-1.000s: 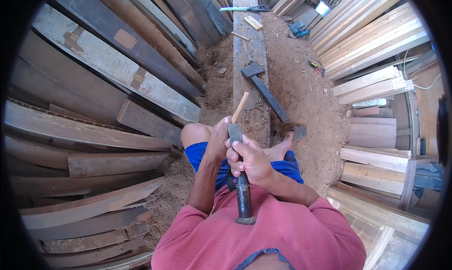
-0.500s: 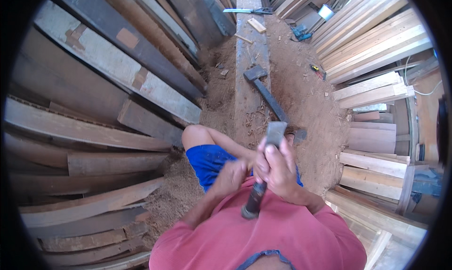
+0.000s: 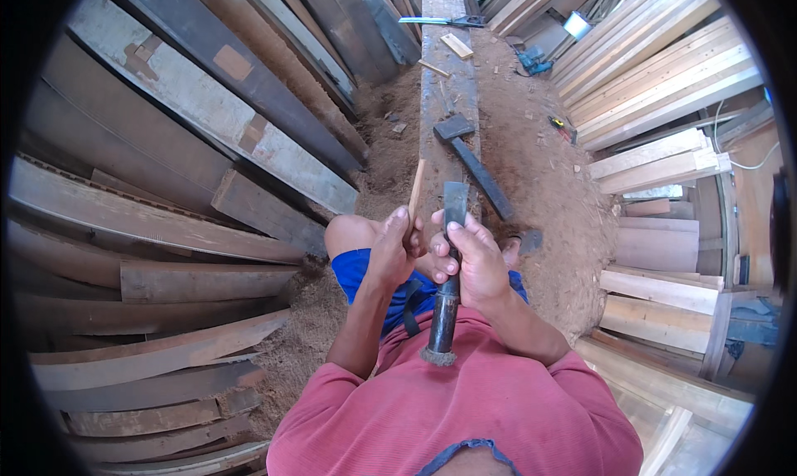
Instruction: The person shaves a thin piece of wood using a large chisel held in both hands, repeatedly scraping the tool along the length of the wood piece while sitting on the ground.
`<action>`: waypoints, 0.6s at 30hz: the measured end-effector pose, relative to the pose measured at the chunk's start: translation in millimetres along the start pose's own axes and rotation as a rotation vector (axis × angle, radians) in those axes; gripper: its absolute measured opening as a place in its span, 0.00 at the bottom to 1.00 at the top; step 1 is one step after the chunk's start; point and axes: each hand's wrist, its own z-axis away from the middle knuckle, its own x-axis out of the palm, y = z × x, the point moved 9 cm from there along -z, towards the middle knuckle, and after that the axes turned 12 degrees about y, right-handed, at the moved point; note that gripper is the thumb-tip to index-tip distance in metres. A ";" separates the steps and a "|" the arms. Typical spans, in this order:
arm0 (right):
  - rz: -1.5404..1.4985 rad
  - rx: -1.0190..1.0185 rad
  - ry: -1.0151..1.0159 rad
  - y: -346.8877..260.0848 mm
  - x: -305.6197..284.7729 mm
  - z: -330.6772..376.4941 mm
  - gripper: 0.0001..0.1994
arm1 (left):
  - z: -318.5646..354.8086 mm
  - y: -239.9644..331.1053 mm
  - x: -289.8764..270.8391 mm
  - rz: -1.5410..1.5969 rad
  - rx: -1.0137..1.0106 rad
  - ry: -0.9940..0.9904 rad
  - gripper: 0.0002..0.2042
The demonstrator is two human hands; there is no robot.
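Note:
My left hand (image 3: pixel 390 250) is closed round a thin wooden stick (image 3: pixel 418 187), which points up and away from me. In my right hand (image 3: pixel 475 264) is a chisel (image 3: pixel 445 322), gripped where its flat metal blade meets the dark handle. The blade points away from me, and the frayed end of the handle lies over my shirt. Both hands are close together in front of my lap. Just past them, a dark mallet (image 3: pixel 475 165) rests on a long plank (image 3: pixel 448 81), its handle angled toward my right hand.
Farther along the plank lie a small wood block (image 3: pixel 456 46) and a handsaw (image 3: pixel 440 21). Boards (image 3: pixel 191 102) lean thickly on the left. Stacked lumber (image 3: pixel 664 69) stands on the right, with a blue power tool (image 3: pixel 532 60) and a yellow-red hand tool (image 3: pixel 563 129) on the ground nearby.
My left hand has moved up and outward, and the wooden stick now shows in it. The chisel has shifted slightly left and toward me, its blade showing longer. My knees have moved little.

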 end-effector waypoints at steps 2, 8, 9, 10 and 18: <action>-0.003 0.110 -0.014 12.5 8.7 3.3 0.08 | -7.1 5.0 1.1 -0.010 0.037 0.001 0.16; 0.061 0.285 -0.087 57.2 22.3 26.5 0.07 | 1.2 16.0 -6.4 -0.279 0.228 -0.059 0.12; 0.072 0.281 -0.101 57.2 23.1 29.1 0.07 | 5.8 17.2 -6.9 -0.240 0.261 -0.073 0.12; 0.069 0.285 -0.099 57.2 23.1 30.9 0.07 | 10.2 18.7 -6.9 -0.201 0.293 -0.088 0.12; 0.168 0.068 -0.005 20.6 9.7 38.0 0.09 | 54.7 42.1 10.4 -0.918 0.815 -0.052 0.14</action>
